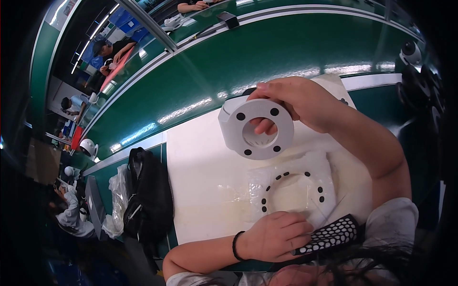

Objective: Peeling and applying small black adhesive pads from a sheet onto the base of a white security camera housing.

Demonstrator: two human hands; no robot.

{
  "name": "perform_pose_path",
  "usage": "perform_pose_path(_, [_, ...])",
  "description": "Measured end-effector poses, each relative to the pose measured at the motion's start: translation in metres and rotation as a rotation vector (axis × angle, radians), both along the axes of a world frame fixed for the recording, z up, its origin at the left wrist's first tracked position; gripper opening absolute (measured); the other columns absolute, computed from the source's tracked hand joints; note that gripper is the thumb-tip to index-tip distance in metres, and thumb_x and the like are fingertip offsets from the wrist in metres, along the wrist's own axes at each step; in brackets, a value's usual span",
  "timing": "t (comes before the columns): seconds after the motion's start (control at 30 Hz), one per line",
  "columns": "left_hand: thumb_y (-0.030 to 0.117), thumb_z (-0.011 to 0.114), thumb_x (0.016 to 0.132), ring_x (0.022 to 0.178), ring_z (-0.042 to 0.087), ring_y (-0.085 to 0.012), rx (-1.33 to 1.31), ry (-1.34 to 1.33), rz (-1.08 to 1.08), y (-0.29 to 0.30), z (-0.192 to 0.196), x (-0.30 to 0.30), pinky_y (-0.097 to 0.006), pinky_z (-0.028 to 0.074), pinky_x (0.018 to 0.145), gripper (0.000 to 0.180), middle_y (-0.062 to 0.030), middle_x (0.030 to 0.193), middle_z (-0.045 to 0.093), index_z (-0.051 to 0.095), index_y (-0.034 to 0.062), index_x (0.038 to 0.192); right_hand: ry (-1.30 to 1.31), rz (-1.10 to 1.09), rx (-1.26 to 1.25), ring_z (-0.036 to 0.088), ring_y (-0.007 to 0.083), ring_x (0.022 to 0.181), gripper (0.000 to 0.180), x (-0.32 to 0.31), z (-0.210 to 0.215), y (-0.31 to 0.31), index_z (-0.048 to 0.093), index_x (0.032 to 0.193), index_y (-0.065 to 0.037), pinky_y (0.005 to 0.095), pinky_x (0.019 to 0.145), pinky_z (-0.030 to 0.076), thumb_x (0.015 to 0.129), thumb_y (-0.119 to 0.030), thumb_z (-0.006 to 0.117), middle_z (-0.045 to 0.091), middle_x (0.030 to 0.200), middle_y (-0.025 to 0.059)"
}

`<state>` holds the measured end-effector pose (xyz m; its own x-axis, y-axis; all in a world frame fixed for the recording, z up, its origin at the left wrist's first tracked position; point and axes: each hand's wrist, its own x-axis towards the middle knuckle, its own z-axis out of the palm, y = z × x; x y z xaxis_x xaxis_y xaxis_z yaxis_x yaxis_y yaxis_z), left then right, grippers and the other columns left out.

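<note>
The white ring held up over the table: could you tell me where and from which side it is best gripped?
Grip the white ring across its thick outer rim, coming from the right, a finger through the wide bore, as the right hand does. The face tilts toward the camera, so rim and bore are open.

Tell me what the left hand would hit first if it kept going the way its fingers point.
The left hand points right along the table, so it would likely first meet the black perforated pad its fingertips already touch; depth is hard to judge.
</note>
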<state>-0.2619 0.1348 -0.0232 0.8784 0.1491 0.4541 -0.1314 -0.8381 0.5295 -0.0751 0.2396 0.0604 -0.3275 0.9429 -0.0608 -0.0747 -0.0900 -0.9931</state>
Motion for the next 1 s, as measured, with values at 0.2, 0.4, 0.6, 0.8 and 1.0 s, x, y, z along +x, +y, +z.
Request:
perform_pose_path(0.2, [0.027, 0.052, 0.077, 0.094, 0.055, -0.0224, 0.001, 0.011, -0.013, 0.0016, 0.0, -0.0014, -0.032, 0.047, 0.073, 0.027, -0.0053, 0.106, 0.056, 0.06, 0.0084, 0.095, 0.019, -0.018, -0.005, 0.064, 0.0176, 0.068, 0.039, 0.001, -0.0007, 0.0015, 0.054, 0.105, 0.006, 0.0269, 0.065, 0.052, 0.092, -0.029, 0.043, 0.063, 0.085, 0.0166])
perform_pose_path(0.4, [0.028, 0.051, 0.077, 0.094, 0.055, -0.0224, 0.001, 0.007, -0.011, 0.0013, -0.0013, -0.0019, -0.032, 0.047, 0.073, 0.028, -0.0053, 0.106, 0.056, 0.06, 0.0083, 0.095, -0.008, -0.023, -0.001, 0.064, 0.0181, 0.069, 0.038, 0.001, 0.0009, 0.0017, 0.054, 0.105, 0.006, 0.0282, 0.066, 0.052, 0.092, -0.028, 0.043, 0.063, 0.085, 0.017])
perform_pose_path(0.6, [0.027, 0.052, 0.077, 0.094, 0.055, -0.0221, -0.003, 0.006, -0.008, 0.0016, -0.0013, -0.0017, -0.032, 0.047, 0.073, 0.027, -0.005, 0.105, 0.056, 0.061, 0.0086, 0.095, 0.001, -0.018, -0.006, 0.065, 0.0179, 0.069, 0.037, 0.0013, -0.0001, 0.0026, 0.054, 0.105, 0.005, 0.028, 0.066, 0.052, 0.092, -0.027, 0.042, 0.063, 0.086, 0.0168])
perform_pose_path(0.8, [0.024, 0.055, 0.075, 0.093, 0.056, -0.0211, 0.002, -0.002, -0.001, 0.0002, -0.0006, -0.0008, -0.031, 0.047, 0.072, 0.024, -0.0039, 0.104, 0.057, 0.061, 0.0089, 0.093, -0.027, -0.008, -0.005, 0.064, 0.0166, 0.069, 0.036, 0.0, 0.0016, 0.0006, 0.055, 0.104, 0.004, 0.0264, 0.067, 0.052, 0.092, -0.026, 0.04, 0.063, 0.086, 0.0154])
perform_pose_path(1.0, [0.023, 0.055, 0.074, 0.092, 0.056, -0.021, 0.0, -0.002, 0.007, -0.0006, 0.0006, 0.0003, -0.031, 0.048, 0.072, 0.024, -0.0039, 0.104, 0.057, 0.061, 0.0084, 0.092, -0.017, 0.0, -0.028, 0.064, 0.0154, 0.07, 0.034, 0.0018, 0.0023, 0.0006, 0.055, 0.104, 0.004, 0.0257, 0.067, 0.051, 0.092, -0.025, 0.043, 0.063, 0.085, 0.014])
